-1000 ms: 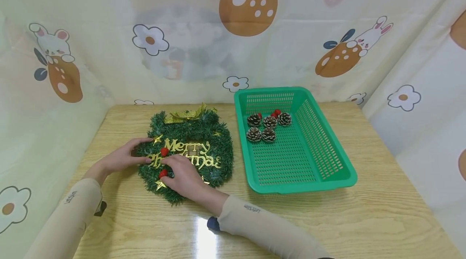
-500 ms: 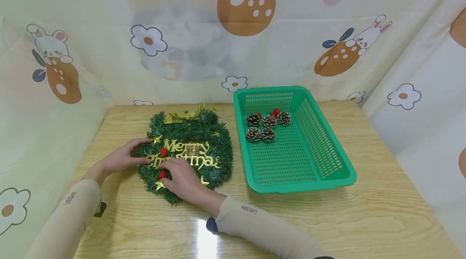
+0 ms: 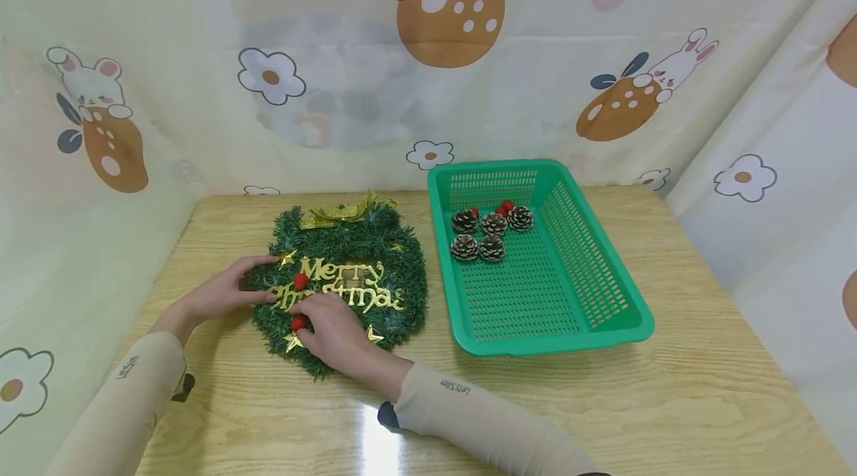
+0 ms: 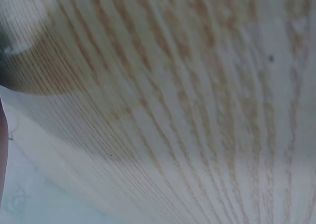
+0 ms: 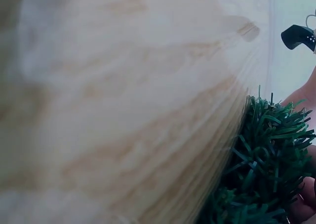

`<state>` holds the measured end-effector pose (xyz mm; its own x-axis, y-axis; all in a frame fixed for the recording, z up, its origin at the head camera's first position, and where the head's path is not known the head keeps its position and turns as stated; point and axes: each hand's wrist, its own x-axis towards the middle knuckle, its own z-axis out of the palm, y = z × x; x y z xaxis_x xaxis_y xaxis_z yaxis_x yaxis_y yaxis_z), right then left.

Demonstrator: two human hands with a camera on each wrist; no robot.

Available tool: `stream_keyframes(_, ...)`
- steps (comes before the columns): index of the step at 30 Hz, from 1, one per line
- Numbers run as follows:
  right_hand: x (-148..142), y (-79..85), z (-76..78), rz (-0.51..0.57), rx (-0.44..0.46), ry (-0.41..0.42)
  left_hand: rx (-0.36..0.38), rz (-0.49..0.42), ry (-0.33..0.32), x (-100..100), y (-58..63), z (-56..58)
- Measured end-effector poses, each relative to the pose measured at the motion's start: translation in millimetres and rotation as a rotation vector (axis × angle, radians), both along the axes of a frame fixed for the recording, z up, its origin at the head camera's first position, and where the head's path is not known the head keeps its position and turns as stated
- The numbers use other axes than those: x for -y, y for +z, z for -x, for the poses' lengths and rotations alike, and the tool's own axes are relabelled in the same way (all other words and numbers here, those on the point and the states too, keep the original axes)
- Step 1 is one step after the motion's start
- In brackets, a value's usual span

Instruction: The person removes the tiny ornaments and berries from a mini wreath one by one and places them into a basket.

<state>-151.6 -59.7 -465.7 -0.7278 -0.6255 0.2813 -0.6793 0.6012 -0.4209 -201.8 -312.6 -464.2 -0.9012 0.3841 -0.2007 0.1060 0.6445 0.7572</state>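
In the head view a green Christmas wreath point(image 3: 395, 260) lies on the table, with gold "Merry Christmas" lettering point(image 3: 361, 296), gold stars and a gold bow on top. My left hand point(image 3: 224, 288) lies at its left edge, thumb and fingers spread apart and touching the greenery. Low on the wreath's left side, my right hand point(image 3: 335, 333) pinches a small red berry point(image 3: 297, 323) between thumb and index finger. A second red berry point(image 3: 300, 281) sits just above, over the lettering. The right wrist view catches the wreath's green needles point(image 5: 271, 150) close up.
Right of the wreath stands a green plastic basket point(image 3: 605, 260). Inside are several frosted pine cones point(image 3: 492, 247) and a few red berries point(image 3: 506, 206). The wooden table point(image 3: 696, 357) runs back to a patterned curtain point(image 3: 335, 89).
The right hand has shifted very slightly at the lower red berry, with its fingertips drawn a little closer. The left hand keeps its place on the wreath; the head view drifts slightly.
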Motion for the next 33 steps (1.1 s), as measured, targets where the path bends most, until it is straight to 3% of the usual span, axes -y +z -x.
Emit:
stream_keyframes(14, -7.2, 24.6, 3.0, 0.108, 0.153, -0.04, 0.008, 0.011, 0.007, -0.3, 2.2, -0.2)
stream_keyframes(21, -9.9, 41.4, 15.7, 0.187, 0.229, -0.058, 0.016, 0.007, 0.003, 1.5, 0.5, 0.9)
stream_keyframes(26, -10.8, 60.5, 26.7, 0.274, 0.31, -0.088, 0.013, 0.007, 0.007, 0.9, 2.1, 1.1)
stream_keyframes(33, -16.1, 88.0, 42.4, 0.379, 0.359, -0.154, 0.004, -0.013, -0.004, -1.6, 4.7, -1.0)
